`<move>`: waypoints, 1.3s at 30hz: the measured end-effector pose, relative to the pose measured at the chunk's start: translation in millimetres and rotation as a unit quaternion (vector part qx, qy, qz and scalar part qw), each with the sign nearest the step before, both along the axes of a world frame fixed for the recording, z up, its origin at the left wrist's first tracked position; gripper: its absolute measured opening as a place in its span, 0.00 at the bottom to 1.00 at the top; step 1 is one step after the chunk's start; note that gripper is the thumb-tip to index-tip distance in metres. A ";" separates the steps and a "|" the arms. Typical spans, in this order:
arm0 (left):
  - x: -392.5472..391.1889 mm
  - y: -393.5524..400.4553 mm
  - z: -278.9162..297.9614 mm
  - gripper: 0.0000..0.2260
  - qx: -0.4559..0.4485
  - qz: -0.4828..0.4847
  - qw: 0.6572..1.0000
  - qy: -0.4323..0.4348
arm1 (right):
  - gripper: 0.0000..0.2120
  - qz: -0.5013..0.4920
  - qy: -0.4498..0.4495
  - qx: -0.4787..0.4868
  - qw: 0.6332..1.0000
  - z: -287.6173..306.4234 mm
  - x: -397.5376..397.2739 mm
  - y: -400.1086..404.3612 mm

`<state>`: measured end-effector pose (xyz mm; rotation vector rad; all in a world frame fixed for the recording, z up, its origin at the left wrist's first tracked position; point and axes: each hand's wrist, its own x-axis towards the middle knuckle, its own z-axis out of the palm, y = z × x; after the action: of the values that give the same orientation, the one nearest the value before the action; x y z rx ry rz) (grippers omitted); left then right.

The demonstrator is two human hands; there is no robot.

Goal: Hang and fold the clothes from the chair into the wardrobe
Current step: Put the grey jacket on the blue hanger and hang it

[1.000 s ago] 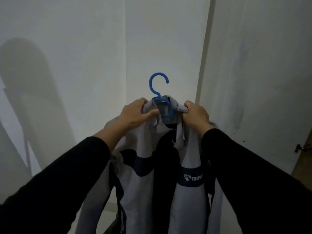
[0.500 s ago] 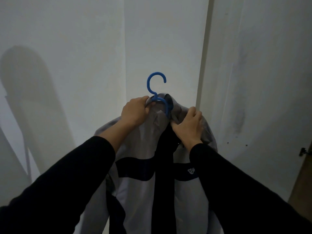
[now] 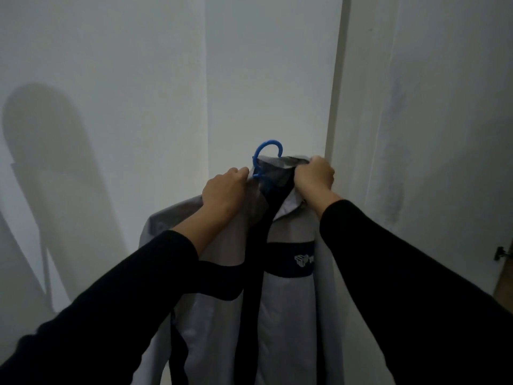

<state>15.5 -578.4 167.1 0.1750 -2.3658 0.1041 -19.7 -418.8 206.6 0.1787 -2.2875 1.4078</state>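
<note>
Here the jacket [image 3: 288, 301] hangs straight down below both hands; left hand [image 3: 222, 193] and right hand [image 3: 315, 176] each grip the collar, flanking the blue hanger [image 3: 266, 151], whose hook points up.

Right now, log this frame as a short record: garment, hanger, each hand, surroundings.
garment: grey jacket with dark chest band and dark front strip, on the hanger, held up in the air
hanger: blue hanger, hook free, on no rail
left hand: left hand grips the left collar
right hand: right hand grips the right collar
surroundings: pale wall behind; hinge at the right edge
</note>
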 end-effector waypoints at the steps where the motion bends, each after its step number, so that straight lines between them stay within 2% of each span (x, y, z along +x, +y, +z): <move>1: -0.6 2.8 -0.3 0.06 0.003 0.006 1.000 0.000 | 0.13 0.012 0.007 -0.016 1.000 8.0 4.9 -4.4; 5: -4.7 -7.7 12.0 0.09 0.101 0.028 0.994 0.029 | 0.11 0.103 0.018 -0.019 0.994 17.1 21.0 -14.9; 8: -4.6 -28.6 23.7 0.10 0.157 0.038 0.985 0.053 | 0.10 0.184 -0.006 0.122 0.975 -2.1 24.1 -15.0; 10: -1.0 -37.6 31.5 0.11 0.183 0.027 0.981 0.063 | 0.11 0.250 -0.098 0.244 0.932 -15.2 21.2 -11.4; 12: 3.6 -43.0 38.5 0.13 0.208 0.001 0.975 0.073 | 0.16 0.290 -0.161 0.292 0.897 -20.8 19.4 -8.4; 13: 6.6 -44.8 41.7 0.14 0.214 -0.014 0.974 0.078 | 0.19 0.283 -0.131 0.298 0.902 -20.1 18.1 -8.3; 16: 16.2 -48.8 47.7 0.15 0.211 -0.054 0.972 0.085 | 0.18 0.186 0.073 0.219 0.955 -9.9 17.5 -10.1; 18: 22.1 -49.1 49.7 0.15 0.206 -0.082 0.971 0.095 | 0.24 0.114 0.156 0.195 0.962 -0.6 15.3 -11.6; 20: 28.1 -45.9 50.5 0.14 0.202 -0.115 0.966 0.109 | 0.26 0.091 0.166 0.248 0.950 3.6 15.1 -12.9; 23: 34.9 -40.4 50.3 0.13 0.192 -0.154 0.961 0.124 | 0.10 0.125 0.164 0.255 0.945 4.1 19.0 -12.5; 27: 42.2 -43.8 44.8 0.17 0.146 -0.151 0.970 0.122 | 0.12 0.145 0.189 0.212 0.948 -2.1 22.6 -9.7; 31: 51.1 -65.0 23.0 0.28 0.078 -0.097 0.988 0.093 | 0.10 0.124 0.185 0.216 0.951 -6.9 20.5 -4.6; 33: 54.0 -70.8 12.8 0.25 0.085 -0.096 0.990 0.051 | 0.10 0.117 0.179 0.211 0.954 -10.2 17.2 -1.5; 35: 53.8 -66.0 9.2 0.15 0.106 -0.108 0.988 0.038 | 0.09 0.123 0.160 0.204 0.958 -16.4 14.6 -0.5; 37: 52.4 -57.6 10.4 0.10 0.113 -0.101 0.985 0.077 | 0.08 0.127 0.150 0.188 0.962 -24.6 13.8 -2.6; 39: 49.8 -54.8 12.2 0.08 0.121 -0.079 0.983 0.114 | 0.14 0.092 0.170 0.184 0.964 -33.4 16.9 -3.5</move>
<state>65.3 -633.1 179.3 0.1073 -2.1476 -0.2687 -2.8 -422.3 173.2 0.7090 -2.2548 0.9252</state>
